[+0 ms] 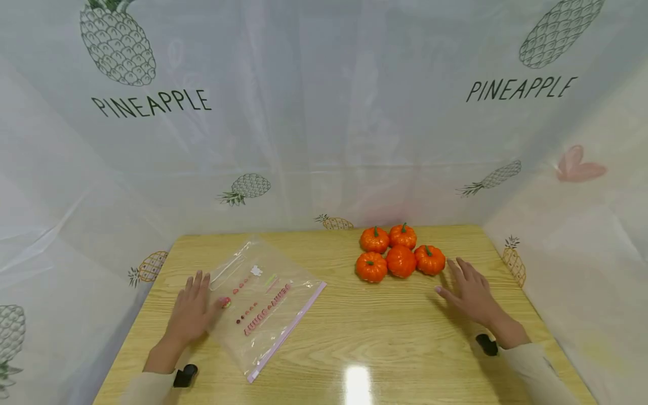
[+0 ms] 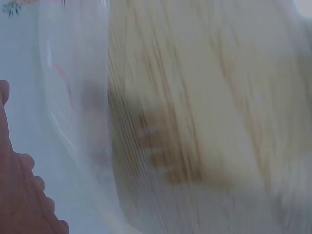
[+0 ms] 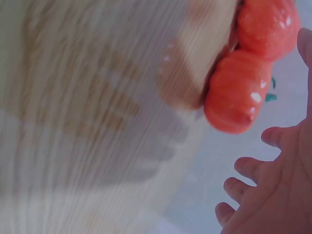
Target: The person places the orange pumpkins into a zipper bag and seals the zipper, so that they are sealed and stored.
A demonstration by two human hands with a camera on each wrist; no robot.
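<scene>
A clear plastic zip bag (image 1: 273, 301) with a lilac slider edge and pink print lies flat on the left half of the table. My left hand (image 1: 189, 312) is at the bag's left edge, fingers extended and holding nothing; whether it touches the film I cannot tell. On the right, several small orange pumpkins (image 1: 401, 261) with green stems sit in a tight cluster. My right hand (image 1: 471, 295) hovers just right of the nearest pumpkin (image 3: 236, 92), fingers spread and apart from it. The right wrist view shows the palm side with nothing in it.
A light wood-grain table (image 1: 354, 326) carries the bag and pumpkins, with a bright glare spot near its front edge. Whitish sheets (image 1: 324, 112) printed with pineapples hang behind and on both sides. Each wrist wears a small black device (image 1: 185, 376).
</scene>
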